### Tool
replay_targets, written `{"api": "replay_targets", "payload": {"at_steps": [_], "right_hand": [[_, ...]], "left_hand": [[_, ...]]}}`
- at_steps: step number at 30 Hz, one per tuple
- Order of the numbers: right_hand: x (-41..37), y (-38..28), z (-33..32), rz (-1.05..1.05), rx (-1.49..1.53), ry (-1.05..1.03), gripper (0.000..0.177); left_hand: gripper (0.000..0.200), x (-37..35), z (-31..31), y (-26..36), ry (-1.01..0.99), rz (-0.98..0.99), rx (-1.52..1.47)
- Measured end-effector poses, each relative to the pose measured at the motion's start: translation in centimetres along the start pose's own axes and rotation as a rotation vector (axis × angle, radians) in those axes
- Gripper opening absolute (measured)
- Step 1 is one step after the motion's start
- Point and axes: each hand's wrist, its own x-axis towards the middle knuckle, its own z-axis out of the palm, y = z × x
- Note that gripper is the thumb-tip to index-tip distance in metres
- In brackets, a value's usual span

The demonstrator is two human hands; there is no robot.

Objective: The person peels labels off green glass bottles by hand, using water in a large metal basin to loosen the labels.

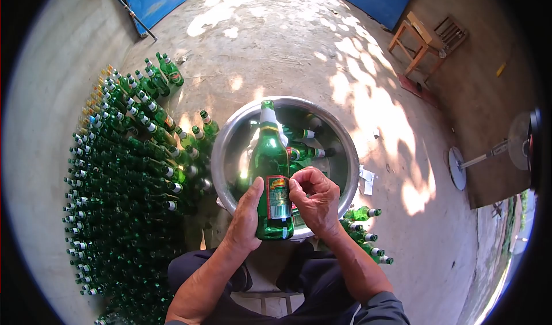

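My left hand is wrapped round the lower left side of a green glass beer bottle, its thumb beside the label. The bottle stands nearly upright in front of me, its neck pointing away. A red-edged label covers its lower front, and a pale label is on the neck. My right hand is closed in a pinch at the label's right edge. Behind the bottle is a wide metal basin with water and several green bottles lying in it.
Many green bottles stand packed on the left. Several more bottles lie right of the basin. White paper scraps are on the floor. A fan and a wooden chair are on the right; blue doors stand at the back.
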Motion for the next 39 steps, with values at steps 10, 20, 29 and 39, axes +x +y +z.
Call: {"api": "replay_targets", "payload": {"at_steps": [10,20,29,39], "right_hand": [[-0.3,-0.7,-0.1,-0.144,-0.086,-0.027,0.007],[-0.5,-0.8,0.0,-0.313,-0.149,-0.048,0.013],[-1.1,-1.7,-0.4,-0.138,0.106,-0.016,0.012],[-1.5,-2.3,-1.1,0.004,0.302,-0.092,0.008]], "left_hand": [[0.043,0.1,0.4,0.1,0.047,0.011,-0.059],[0.043,0.6,-0.9,-0.3,0.059,0.010,-0.029],[0.056,0.5,-0.4,0.9,-0.060,0.038,-0.077],[0.056,0.6,0.1,1.1,-0.058,0.096,-0.132]]}}
